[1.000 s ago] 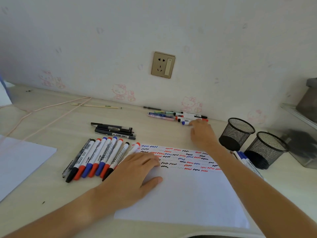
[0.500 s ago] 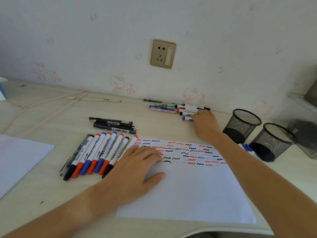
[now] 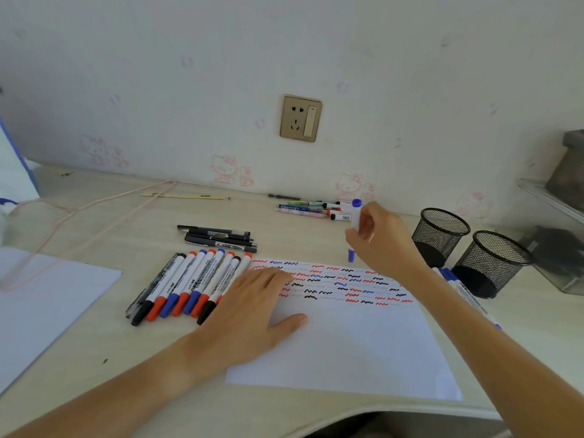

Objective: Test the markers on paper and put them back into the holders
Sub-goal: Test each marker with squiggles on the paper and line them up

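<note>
Against a pale wall [image 3: 410,74] with a socket [image 3: 301,118], the right hand [image 3: 382,238] grips a blue-capped marker [image 3: 355,216] above the desk [image 3: 94,327]. The left hand [image 3: 249,314] lies flat, fingers straight, on scribbled paper [image 3: 347,349] near two mesh holders [image 3: 442,235].

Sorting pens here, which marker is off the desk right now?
The blue-capped marker, which the right hand grips upright above the paper's far edge; all others lie flat.

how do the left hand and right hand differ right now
The left hand lies flat with fingers straight on the scribbled white paper sheet; the right hand is raised above the desk, fingers curled round a blue-capped white marker. The left hand holds nothing and sits beside the row of capped markers; the right is near the two black mesh holders. Both are bare.
</note>
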